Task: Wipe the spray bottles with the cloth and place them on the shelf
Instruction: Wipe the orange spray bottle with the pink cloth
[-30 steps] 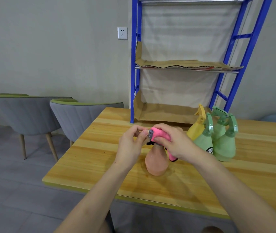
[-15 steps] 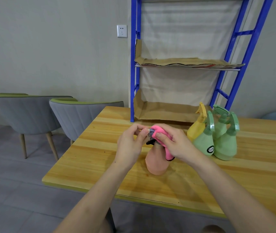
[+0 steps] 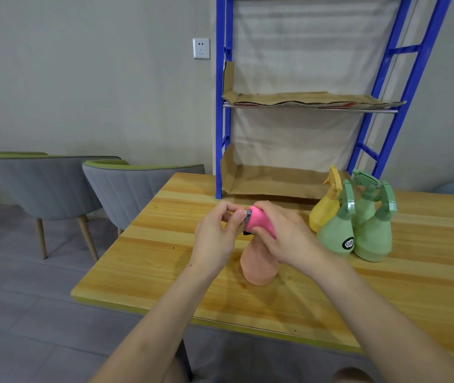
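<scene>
Grey padded chairs (image 3: 126,189): two are seen at the far left, beside the table's edge and well apart from the work.
Pale wooden table (image 3: 165,244): all five bottles are carried on it.
Left hand (image 3: 216,239): the fingers are curled, and a grey nozzle tip (image 3: 247,217) is pinched between thumb and forefinger, so the spray head is steadied.
Peach plastic spray bottle (image 3: 259,268): it is stood upright on the table, front and middle, between the two hands. Only its body is exposed, and the pinched nozzle belongs to it.
Pink cloth (image 3: 259,222): it is wrapped over the spray head and pressed against it.
Right hand (image 3: 284,239): the fingers are closed round the cloth and the head beneath it.
Blue metal shelf frame (image 3: 221,106): it is set at the back of the table. No bottle has yet been placed on its two cardboard-lined levels (image 3: 275,186).
Yellow plastic spray bottle (image 3: 325,214): it is stood just beside the green ones, in front of the lower level.
Green plastic spray bottles (image 3: 373,239): three are clustered at the right, untouched.
Step on the peach bottle: wiping of the head is judged to be in hand, with the task at an early stage.
Next move toward the shelf: the cloth would need to be drawn down over neck and body, after which the bottle could be lifted onto the cardboard behind.
</scene>
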Demonstrator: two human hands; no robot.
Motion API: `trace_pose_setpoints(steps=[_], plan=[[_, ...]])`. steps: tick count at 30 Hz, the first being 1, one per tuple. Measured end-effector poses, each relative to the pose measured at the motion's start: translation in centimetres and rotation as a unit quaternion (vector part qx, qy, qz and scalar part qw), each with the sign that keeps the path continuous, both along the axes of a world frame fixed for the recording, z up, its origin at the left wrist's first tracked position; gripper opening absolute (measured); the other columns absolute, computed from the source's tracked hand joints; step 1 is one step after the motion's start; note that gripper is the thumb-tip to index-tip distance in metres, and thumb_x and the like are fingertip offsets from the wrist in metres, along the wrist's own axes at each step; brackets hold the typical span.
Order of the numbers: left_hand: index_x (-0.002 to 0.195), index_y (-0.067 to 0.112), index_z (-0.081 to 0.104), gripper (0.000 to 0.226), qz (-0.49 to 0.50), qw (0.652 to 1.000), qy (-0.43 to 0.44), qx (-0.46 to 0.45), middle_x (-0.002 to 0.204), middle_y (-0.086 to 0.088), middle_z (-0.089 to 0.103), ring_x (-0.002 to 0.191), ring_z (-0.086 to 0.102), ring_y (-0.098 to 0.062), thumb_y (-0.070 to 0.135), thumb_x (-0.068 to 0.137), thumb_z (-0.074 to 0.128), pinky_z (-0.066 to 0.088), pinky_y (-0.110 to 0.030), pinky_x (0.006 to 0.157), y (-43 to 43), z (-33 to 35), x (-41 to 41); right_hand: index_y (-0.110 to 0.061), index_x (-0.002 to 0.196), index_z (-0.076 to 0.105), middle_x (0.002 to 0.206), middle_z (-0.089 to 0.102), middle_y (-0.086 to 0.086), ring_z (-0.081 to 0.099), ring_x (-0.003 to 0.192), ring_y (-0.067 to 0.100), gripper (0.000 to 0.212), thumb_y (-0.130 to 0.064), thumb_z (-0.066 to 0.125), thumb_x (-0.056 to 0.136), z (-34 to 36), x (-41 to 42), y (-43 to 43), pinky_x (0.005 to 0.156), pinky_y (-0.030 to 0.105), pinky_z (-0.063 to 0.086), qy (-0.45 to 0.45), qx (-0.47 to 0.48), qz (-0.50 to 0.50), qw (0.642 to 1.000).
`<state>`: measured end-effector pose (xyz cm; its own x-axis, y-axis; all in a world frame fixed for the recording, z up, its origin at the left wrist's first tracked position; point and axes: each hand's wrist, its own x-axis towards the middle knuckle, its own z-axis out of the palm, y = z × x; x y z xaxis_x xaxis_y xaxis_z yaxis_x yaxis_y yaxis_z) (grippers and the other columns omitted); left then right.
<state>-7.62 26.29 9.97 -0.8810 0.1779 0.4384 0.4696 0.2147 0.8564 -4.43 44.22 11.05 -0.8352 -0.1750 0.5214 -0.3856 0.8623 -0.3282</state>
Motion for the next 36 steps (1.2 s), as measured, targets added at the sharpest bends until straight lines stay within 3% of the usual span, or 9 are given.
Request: trace_pose_setpoints(steps=[5,9,14,18,23,26,29,33,36], plan=[[0.1,0.029,0.07,0.011,0.003,1.0,0.005,-0.013,0.096,0.017,0.073,0.095,0.065,-0.005,0.032,0.104,0.06,0.054,-0.034,0.086,-0.1,-0.1,-0.2,-0.022,0.138,0.05,0.128,0.064,-0.002,0.065,0.11,0.022,0.042,-0.027,0.065,0.1,-0.3,0.0,0.3,0.091,0.038,0.054,-0.004,0.032,0.004,0.999],[0.099,0.027,0.069,0.012,0.002,1.0,0.005,-0.009,0.09,0.02,0.071,0.091,0.063,-0.002,0.032,0.104,0.059,0.048,-0.025,0.078,0.1,0.1,0.1,-0.021,0.137,0.054,0.123,0.067,-0.004,0.067,0.104,0.018,0.045,-0.036,0.071,0.098,-1.2,0.0,0.0,0.086,0.036,0.057,0.031,0.013,-0.014,0.999],[0.099,0.024,0.069,0.013,-0.016,1.0,0.009,0.005,0.093,0.017,0.072,0.091,0.066,-0.005,0.031,0.105,0.059,0.055,-0.029,0.083,0.1,-0.1,-0.1,-0.017,0.13,0.058,0.115,0.069,-0.001,0.067,0.097,0.021,0.04,-0.036,0.071,0.098,-1.7,-0.2,-0.4,0.078,0.039,0.057,0.069,-0.015,-0.015,0.997],[0.098,0.023,0.069,0.012,-0.016,1.0,0.006,0.006,0.091,0.018,0.072,0.088,0.064,-0.002,0.028,0.104,0.06,0.047,-0.016,0.076,-0.1,-0.1,-0.2,-0.016,0.134,0.055,0.119,0.067,0.0,0.066,0.101,0.022,0.038,-0.029,0.067,0.1,-1.6,-0.1,-0.5,0.081,0.039,0.057,0.066,0.002,-0.003,0.998],[0.097,0.028,0.067,0.012,-0.006,1.0,0.014,-0.007,0.089,0.019,0.07,0.091,0.063,-0.006,0.031,0.105,0.058,0.051,-0.035,0.084,0.1,-0.3,-0.5,-0.02,0.138,0.05,0.123,0.064,-0.004,0.061,0.107,0.017,0.037,-0.019,0.059,0.101,-0.7,0.0,0.9,0.09,0.037,0.051,-0.006,-0.013,0.059,0.998],[0.101,0.036,0.068,0.017,-0.004,1.0,0.027,-0.008,0.099,0.017,0.073,0.103,0.066,-0.012,0.046,0.102,0.053,0.053,-0.051,0.094,0.2,-0.6,-0.4,-0.02,0.14,0.05,0.122,0.062,-0.008,0.057,0.106,0.009,0.039,-0.014,0.059,0.102,-0.4,0.1,1.1,0.088,0.025,0.045,-0.027,-0.027,0.073,0.997],[0.108,0.045,0.066,0.022,0.002,1.0,0.023,-0.006,0.105,0.018,0.074,0.111,0.066,-0.015,0.059,0.097,0.054,0.052,-0.055,0.098,0.4,-1.1,-0.5,-0.025,0.142,0.049,0.123,0.063,-0.011,0.058,0.105,0.006,0.041,-0.015,0.059,0.104,-0.2,0.3,1.4,0.088,0.022,0.044,-0.052,-0.05,0.069,0.995],[0.114,0.045,0.065,0.024,0.017,0.999,0.021,-0.021,0.109,0.019,0.073,0.115,0.066,-0.017,0.059,0.096,0.055,0.051,-0.056,0.1,0.6,-1.5,-1.1,-0.033,0.132,0.05,0.118,0.069,-0.013,0.066,0.107,0.01,0.033,-0.016,0.06,0.105,-0.1,0.9,1.9,0.09,0.036,0.055,-0.094,-0.18,0.056,0.978],[0.114,0.043,0.065,0.023,0.023,0.999,0.021,-0.016,0.108,0.017,0.074,0.115,0.066,-0.019,0.056,0.098,0.055,0.053,-0.056,0.099,0.6,-1.6,-1.4,-0.036,0.126,0.055,0.119,0.07,-0.014,0.069,0.106,0.011,0.028,-0.018,0.062,0.105,-0.1,1.4,2.4,0.086,0.036,0.057,-0.107,-0.281,0.063,0.952]])
